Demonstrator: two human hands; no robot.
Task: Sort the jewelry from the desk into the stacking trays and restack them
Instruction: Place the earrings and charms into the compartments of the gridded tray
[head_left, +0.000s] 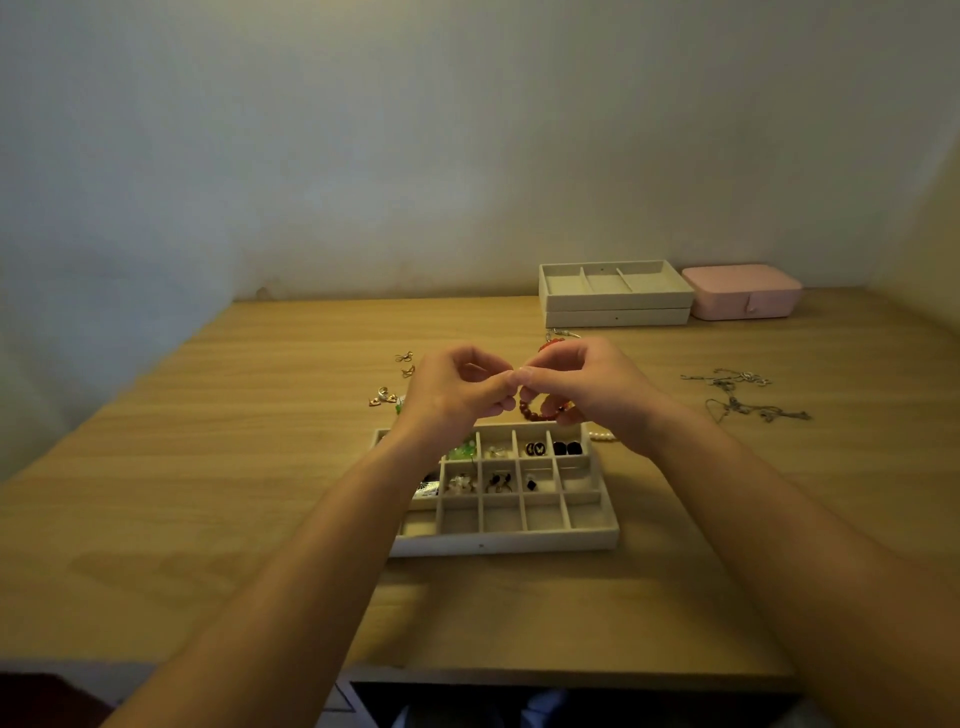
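My left hand (457, 389) and my right hand (587, 387) meet fingertip to fingertip above the far edge of a beige compartment tray (504, 543). Both pinch a red beaded bracelet (543, 410), which hangs below my right hand. Several compartments of the tray hold earrings, dark studs and green beads (462, 449). Two more beige trays (615, 296) sit stacked at the back of the wooden desk (208, 467).
Small gold earrings (402, 364) and gold pieces (383, 396) lie left of my hands. Silver chains (743, 395) lie tangled on the right. A pink jewelry box (743, 291) stands at the back right. A pearl strand (602, 436) shows beside the tray.
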